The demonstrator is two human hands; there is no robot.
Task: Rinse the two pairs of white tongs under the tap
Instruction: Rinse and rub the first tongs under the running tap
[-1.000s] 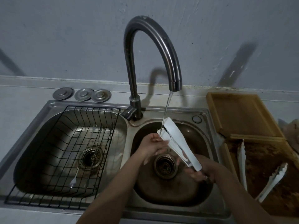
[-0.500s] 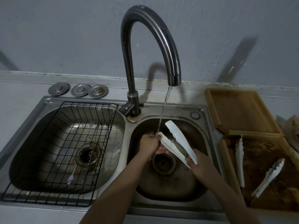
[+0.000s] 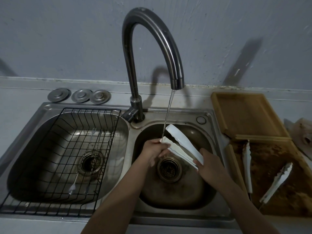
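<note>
Rinsing white tongs [image 3: 183, 146] over right basin [image 3: 205, 132], stream from tap [image 3: 177, 81] landing on tip ends at 11 o'clock of drain [image 3: 169, 169]. Right hand [image 3: 208, 163] clamped round hinge end at 3 o'clock; left hand [image 3: 154, 149] closed on tips at 9 o'clock, likely rubbing. Looks like both white pairs bunched together, cannot tell for sure. Two other tongs [image 3: 276, 182] lying on dirty wooden tray [image 3: 228, 108] at far 3 o'clock, untouched. Step: mid-rinse. Next probably calls for turning tongs so other faces and handle end meet stream. Versus half a second back: same holds, tips barely shifted under stream, mainly camera tilt changed.
</note>
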